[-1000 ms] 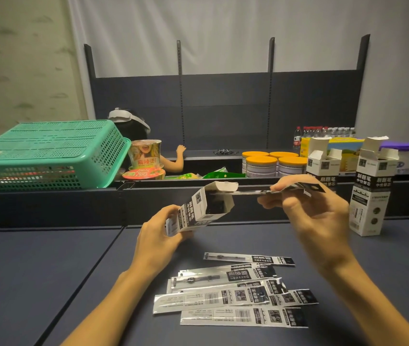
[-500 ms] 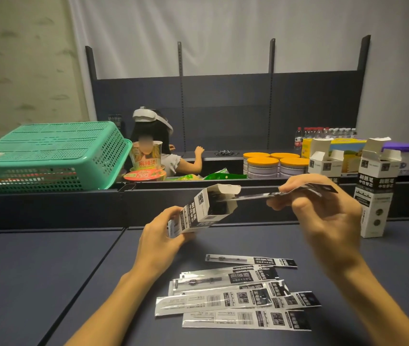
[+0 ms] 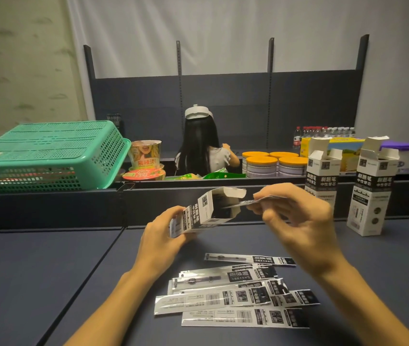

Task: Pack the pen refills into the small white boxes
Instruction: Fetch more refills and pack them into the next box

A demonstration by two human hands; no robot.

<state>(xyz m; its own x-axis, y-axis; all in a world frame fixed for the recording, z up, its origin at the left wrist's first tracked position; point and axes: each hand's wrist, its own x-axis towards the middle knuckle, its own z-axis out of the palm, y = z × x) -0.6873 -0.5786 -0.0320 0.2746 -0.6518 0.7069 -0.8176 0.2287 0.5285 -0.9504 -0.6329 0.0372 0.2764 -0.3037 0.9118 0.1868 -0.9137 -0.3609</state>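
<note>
Since a moment ago your right hand (image 3: 295,216) has pushed its pinched refill packet (image 3: 242,203) into the mouth of the white box (image 3: 203,212) gripped in your left hand (image 3: 159,236) at frame centre, so hold the box steady and slide it straight.

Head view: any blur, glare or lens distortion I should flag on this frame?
Head view: right hand and the refill packet it pinches are motion-smeared; left hand and the held box are fairly sharp. Head view: foil packets on the table catch mild glare. Head view: wide-angle bending bows the shelf uprights near the edges; lighting is dim and even.
</note>
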